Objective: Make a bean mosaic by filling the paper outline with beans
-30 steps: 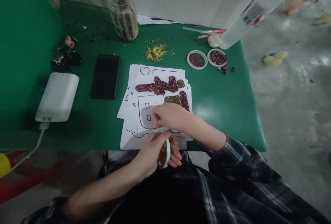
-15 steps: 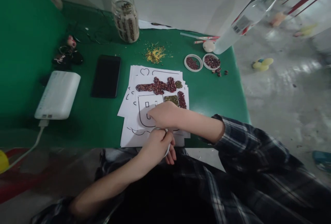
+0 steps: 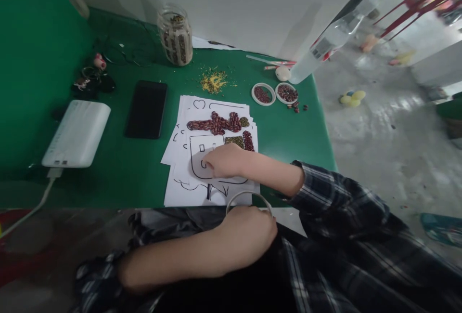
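My right hand rests on the top sheet of paper, fingers closed over a drawn rounded outline with small shapes in it; whatever the fingertips hold is hidden. Lower, at the table's front edge, my left hand is closed on a thin pale ring, whose upper rim shows above the knuckles. I cannot tell what kind of ring it is. Dark red kidney beans fill one shape on the sheet. Green mung beans and small red beans fill others beside my right hand.
Two white lids, one with small red beans and one with speckled beans, sit at the right. Yellow and green grains lie behind the paper. A glass jar, bottle, phone and power bank stand around.
My left hand has moved right and away from my right hand, bringing the ring's rim into view. My right hand stays at the same spot on the drawing. The view has shifted slightly.
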A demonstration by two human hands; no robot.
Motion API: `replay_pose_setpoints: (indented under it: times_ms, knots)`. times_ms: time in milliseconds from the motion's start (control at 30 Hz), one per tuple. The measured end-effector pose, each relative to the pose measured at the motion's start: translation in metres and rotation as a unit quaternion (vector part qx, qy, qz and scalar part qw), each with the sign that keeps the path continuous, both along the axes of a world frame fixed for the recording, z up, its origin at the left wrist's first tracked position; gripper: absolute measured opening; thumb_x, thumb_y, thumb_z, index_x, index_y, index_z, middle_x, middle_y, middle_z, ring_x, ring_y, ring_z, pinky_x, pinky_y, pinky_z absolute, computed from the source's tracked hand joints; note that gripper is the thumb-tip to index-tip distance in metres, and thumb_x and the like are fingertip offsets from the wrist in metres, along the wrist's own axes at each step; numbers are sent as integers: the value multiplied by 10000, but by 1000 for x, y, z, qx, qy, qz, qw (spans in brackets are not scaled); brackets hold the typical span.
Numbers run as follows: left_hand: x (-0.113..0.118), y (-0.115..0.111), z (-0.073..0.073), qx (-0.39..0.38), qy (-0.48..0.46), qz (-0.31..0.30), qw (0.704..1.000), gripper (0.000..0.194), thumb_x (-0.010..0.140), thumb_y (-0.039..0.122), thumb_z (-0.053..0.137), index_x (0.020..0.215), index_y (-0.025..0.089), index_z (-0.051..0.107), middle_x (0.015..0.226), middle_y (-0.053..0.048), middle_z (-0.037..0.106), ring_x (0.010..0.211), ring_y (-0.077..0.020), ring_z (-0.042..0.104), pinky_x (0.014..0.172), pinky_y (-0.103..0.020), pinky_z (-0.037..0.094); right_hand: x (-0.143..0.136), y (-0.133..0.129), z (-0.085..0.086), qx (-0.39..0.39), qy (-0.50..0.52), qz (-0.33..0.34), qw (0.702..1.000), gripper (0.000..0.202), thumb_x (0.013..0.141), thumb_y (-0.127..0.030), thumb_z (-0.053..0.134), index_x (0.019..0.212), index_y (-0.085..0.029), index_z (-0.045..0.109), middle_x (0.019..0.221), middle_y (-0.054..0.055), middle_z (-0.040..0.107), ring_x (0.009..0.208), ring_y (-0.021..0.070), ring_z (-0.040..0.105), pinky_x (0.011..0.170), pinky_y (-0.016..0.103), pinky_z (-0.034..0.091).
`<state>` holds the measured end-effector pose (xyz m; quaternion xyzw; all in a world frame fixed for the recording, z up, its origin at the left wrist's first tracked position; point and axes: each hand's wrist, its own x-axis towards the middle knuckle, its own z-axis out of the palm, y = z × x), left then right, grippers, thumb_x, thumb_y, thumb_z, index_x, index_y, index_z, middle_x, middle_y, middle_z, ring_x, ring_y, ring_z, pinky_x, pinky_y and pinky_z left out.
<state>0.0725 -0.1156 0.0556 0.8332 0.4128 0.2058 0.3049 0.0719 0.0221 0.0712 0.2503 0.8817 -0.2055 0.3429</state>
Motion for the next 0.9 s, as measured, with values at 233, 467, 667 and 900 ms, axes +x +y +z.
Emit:
replay_pose_setpoints:
  times_ms: [233,467,667,900]
  knots:
    - [-38,-8,6,-13,64,-39,997,401,918,339,383,639,155,605,471,-33,500,374,-142,390,432,-295,186,21,10,-9,-74,119,-76,987,124,699,-222,657,667,-174,548,703,28,627,604,131,512,496,257,294]
    - [-83,-19,17,-109,-9,-67,992,373,936,283,327,628,189,513,515,7,511,452,-126,432,517,-297,261,60,20,-18,-263,313,-295,863,201,842,-362,532,847,-170,592,637,0,614,520,82,510,506,223,398]
    - [-94,-21,14,-187,-72,-9,980,404,943,301,230,609,197,432,574,-2,536,525,-136,489,573,-299,308,65,19,-19,-386,360,-294,797,252,802,-385,615,849,-141,660,681,21,644,546,73,515,495,205,406]
    - [-85,-20,5,-202,-73,37,976,391,938,313,238,618,200,433,587,-4,523,565,-148,488,599,-302,315,68,15,-19,-480,340,-223,777,256,751,-349,685,894,-138,705,719,22,672,604,74,549,519,187,414]
